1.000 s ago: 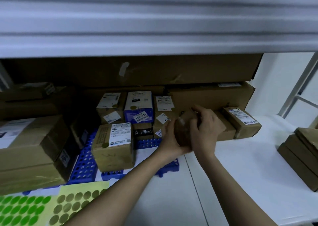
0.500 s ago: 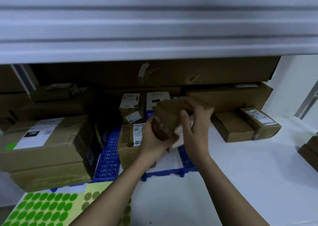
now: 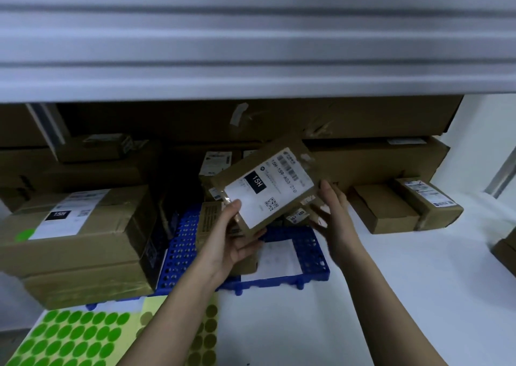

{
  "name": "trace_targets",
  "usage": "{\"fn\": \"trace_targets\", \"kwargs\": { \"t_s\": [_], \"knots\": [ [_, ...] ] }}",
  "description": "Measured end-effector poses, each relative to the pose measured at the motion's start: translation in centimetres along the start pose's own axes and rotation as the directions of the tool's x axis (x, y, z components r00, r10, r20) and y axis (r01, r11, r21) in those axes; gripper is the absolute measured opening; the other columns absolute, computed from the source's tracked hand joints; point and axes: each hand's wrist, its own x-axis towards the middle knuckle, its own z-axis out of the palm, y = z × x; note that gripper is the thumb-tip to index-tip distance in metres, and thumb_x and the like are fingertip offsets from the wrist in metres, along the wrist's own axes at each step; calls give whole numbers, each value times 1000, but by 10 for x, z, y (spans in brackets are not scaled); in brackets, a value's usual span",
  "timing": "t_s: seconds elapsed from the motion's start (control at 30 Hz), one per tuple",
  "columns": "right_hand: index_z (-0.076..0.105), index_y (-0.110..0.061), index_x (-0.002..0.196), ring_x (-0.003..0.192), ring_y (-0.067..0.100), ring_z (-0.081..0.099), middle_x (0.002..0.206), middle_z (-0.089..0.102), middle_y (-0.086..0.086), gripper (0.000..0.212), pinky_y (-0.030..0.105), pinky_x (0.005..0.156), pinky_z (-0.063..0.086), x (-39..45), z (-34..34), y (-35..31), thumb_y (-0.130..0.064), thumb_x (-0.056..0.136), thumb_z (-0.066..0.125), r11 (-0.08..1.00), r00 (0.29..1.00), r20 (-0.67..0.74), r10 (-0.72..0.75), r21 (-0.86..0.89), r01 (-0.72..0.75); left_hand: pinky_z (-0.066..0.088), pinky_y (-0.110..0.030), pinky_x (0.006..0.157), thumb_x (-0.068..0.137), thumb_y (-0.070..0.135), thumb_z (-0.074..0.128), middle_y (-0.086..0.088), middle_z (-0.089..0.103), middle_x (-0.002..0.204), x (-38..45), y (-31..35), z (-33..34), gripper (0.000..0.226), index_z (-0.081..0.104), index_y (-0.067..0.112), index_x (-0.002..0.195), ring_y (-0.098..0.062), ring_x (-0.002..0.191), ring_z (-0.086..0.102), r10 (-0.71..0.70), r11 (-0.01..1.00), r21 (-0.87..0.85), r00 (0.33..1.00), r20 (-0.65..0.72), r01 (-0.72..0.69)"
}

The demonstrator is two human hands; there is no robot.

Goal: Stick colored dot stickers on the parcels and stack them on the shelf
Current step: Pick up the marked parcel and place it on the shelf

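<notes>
Cardboard parcel (image 3: 265, 183) held tilted above the blue perforated pallet (image 3: 304, 250), white label facing up, marked 15H. Left hand (image 3: 237, 237) grips its lower corner, thumb on the label. Right hand (image 3: 332, 212) supports the right edge, fingers straight. Green dot sticker sheet (image 3: 67, 337) lies near left on the white shelf (image 3: 418, 282); olive sheet (image 3: 206, 335) beside it.
</notes>
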Motion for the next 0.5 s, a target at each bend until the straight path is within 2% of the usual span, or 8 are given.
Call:
{"fn": "trace_targets", "kwargs": {
  "t_s": [0.1,0.2,0.23,0.33,0.43,0.47,0.5],
  "knots": [
    [35,-36,139,114,26,60,131,57,2,71,40,83,57,-1,16,10,-59,77,62,992,994,106,34,117,-46,57,-41,75,69,47,66,-11,65,117,-3,-17,19,69,46,25,131,-32,96,69,-62,997,-38,997,-34,61],
    [45,-27,137,114,30,62,129,61,11,63,48,91,52,2,20,13,-58,84,58,964,984,163,78,238,-116,59,-39,72,60,51,74,-8,67,114,-11,-39,39,82,46,25,132,-26,94,70,-123,992,-4,990,-73,123],
    [49,-22,134,111,31,63,125,63,14,58,46,89,53,2,18,10,-57,88,51,954,976,191,106,258,-154,59,-38,73,58,51,75,-4,67,111,-14,-45,44,81,47,26,130,-24,97,69,-141,989,28,987,-81,144],
    [61,-15,119,89,27,71,105,72,15,49,35,70,57,4,7,-3,-52,94,40,931,955,244,167,280,-234,56,-36,83,58,50,73,11,61,102,-21,-55,54,79,44,31,129,-20,112,59,-181,978,96,982,-60,187],
    [63,-14,108,76,23,72,91,74,12,45,30,59,58,7,-4,-17,-48,98,36,932,950,258,175,268,-245,44,-43,103,52,59,69,5,60,122,-19,-49,52,73,48,36,118,-21,121,53,-192,972,125,980,-58,198],
    [62,-14,109,77,23,72,92,74,11,44,30,59,58,6,-6,-22,-47,98,36,935,951,256,174,260,-241,41,-44,105,48,63,69,1,57,129,-17,-45,48,78,48,37,119,-22,121,54,-178,973,135,981,-75,187],
    [61,-15,112,77,23,72,93,74,11,43,30,59,58,6,-9,-25,-47,97,38,940,954,247,172,248,-234,40,-44,105,45,67,70,-2,55,133,-13,-40,43,93,45,36,128,-23,119,55,-157,975,141,983,-93,170]
  ]
}}
